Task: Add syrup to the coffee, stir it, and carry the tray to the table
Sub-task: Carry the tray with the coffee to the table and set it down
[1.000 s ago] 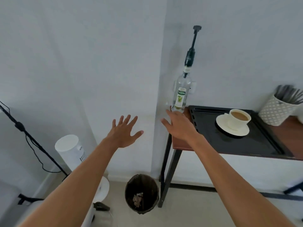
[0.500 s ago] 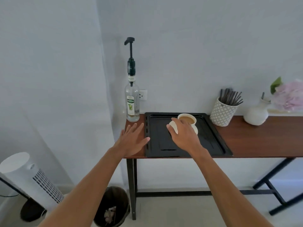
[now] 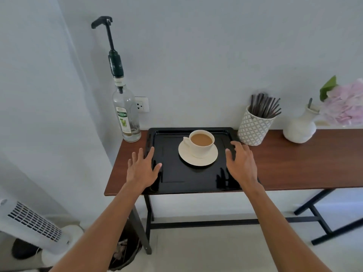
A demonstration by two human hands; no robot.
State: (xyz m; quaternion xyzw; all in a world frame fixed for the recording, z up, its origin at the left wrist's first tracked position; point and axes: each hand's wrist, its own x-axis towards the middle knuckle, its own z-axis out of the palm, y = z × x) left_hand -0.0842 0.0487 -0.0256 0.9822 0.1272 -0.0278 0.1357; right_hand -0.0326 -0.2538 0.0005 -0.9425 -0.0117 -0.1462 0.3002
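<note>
Stood upright beyond the left hand (image 3: 142,169): syrup bottle (image 3: 126,114), nearer it than the right hand (image 3: 242,163). Both spread wide, empty, at tray (image 3: 192,185) edges.

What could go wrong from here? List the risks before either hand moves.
1. The white cup of milky coffee looks filled near its brim, so lifting the glossy black tray unevenly may spill it.
2. The cup stands on a loose cream saucer and could slide.
3. The clear glass syrup bottle with a tall black pump stands near the wooden table's left end; the left hand could topple it.
</note>
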